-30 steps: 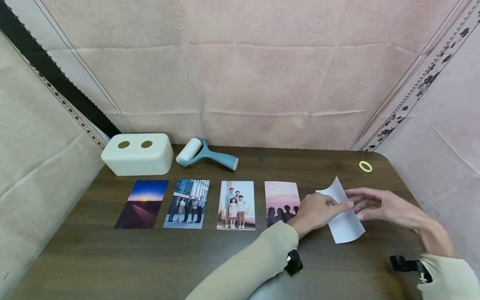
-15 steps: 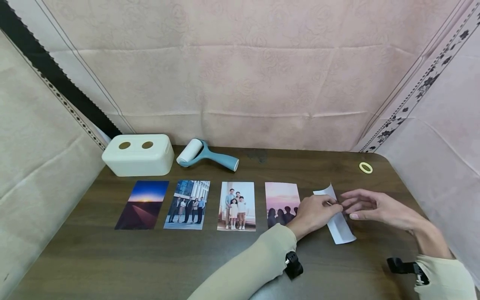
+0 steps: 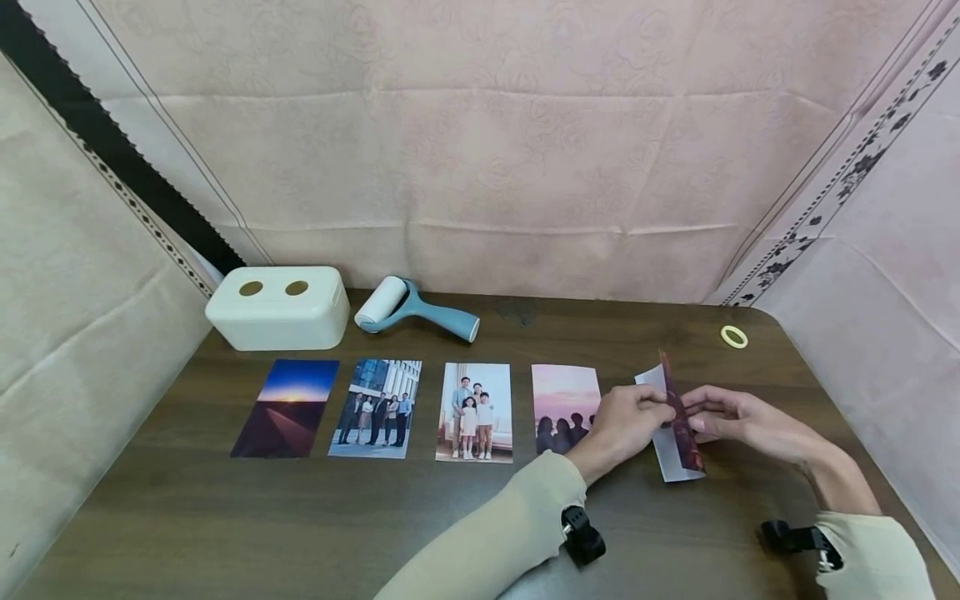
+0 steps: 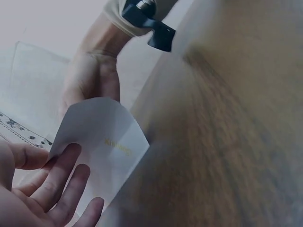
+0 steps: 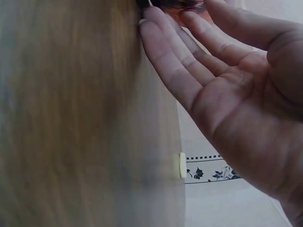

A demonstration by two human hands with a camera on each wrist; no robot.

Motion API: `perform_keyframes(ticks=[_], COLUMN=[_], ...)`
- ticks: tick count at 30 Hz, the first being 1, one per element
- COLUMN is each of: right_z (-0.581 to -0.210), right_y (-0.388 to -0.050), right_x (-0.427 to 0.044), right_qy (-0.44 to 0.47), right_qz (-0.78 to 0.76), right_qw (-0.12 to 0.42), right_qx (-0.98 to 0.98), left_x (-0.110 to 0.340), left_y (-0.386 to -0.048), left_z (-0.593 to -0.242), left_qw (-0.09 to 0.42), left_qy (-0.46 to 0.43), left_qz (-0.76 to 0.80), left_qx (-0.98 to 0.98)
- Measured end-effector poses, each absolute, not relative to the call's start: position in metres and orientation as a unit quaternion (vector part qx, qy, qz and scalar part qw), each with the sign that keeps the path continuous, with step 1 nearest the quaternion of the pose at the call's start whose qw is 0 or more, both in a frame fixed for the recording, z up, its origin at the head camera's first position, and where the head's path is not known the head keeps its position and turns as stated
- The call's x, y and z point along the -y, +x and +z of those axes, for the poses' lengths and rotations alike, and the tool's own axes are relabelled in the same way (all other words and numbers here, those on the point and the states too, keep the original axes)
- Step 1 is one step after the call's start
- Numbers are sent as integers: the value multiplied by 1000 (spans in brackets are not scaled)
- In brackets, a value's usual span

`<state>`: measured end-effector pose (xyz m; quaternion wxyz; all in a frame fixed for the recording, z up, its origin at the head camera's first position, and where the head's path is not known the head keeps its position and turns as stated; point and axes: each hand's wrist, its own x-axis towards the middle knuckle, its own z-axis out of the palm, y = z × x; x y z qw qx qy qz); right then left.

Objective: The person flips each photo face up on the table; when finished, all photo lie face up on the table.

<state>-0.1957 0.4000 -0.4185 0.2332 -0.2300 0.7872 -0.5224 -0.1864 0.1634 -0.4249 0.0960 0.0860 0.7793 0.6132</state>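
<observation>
A photo print stands tilted between my two hands at the right of the table in the head view, its white back [image 3: 670, 457] showing on the left and its dark reddish picture side [image 3: 686, 442] folded into view on the right. My left hand [image 3: 628, 419] pinches it from the left. My right hand [image 3: 738, 417] pinches the right side between thumb and fingers; its palm and fingers [image 5: 177, 80] show in the right wrist view. The left wrist view shows the white back [image 4: 102, 137] with faint yellow print, curved in front of my left fingers [image 4: 61, 182].
Four flat photos, several in a row, run leftward: silhouettes [image 3: 564, 400], family [image 3: 474, 412], office group [image 3: 375, 408], sunset road [image 3: 287, 408]. Behind are a white box with two holes [image 3: 277, 312], a blue-handled lint roller [image 3: 420, 310] and a pale yellow ring [image 3: 733, 337].
The photo has turned and bent between the hands, so part of its dark picture side now shows where only white showed. Both hands have shifted slightly left.
</observation>
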Motion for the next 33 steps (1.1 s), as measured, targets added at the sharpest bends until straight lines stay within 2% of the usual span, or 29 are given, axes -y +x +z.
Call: perform_keyframes(ticks=[15, 25, 33], right_z=[-422, -418, -419], right_y=[-197, -194, -194], right_x=[-399, -398, -395], right_qy=[-231, -203, -162], right_qz=[-591, -549, -501], right_qw=[224, 165, 109], right_qx=[-740, -794, -843], left_x=[-147, -145, -142], left_y=[-179, -179, -180], left_z=[-409, -417, -421], left_qw=[116, 131, 107], left_qy=[59, 67, 46], left_qz=[684, 770, 772], left_qx=[-718, -621, -625])
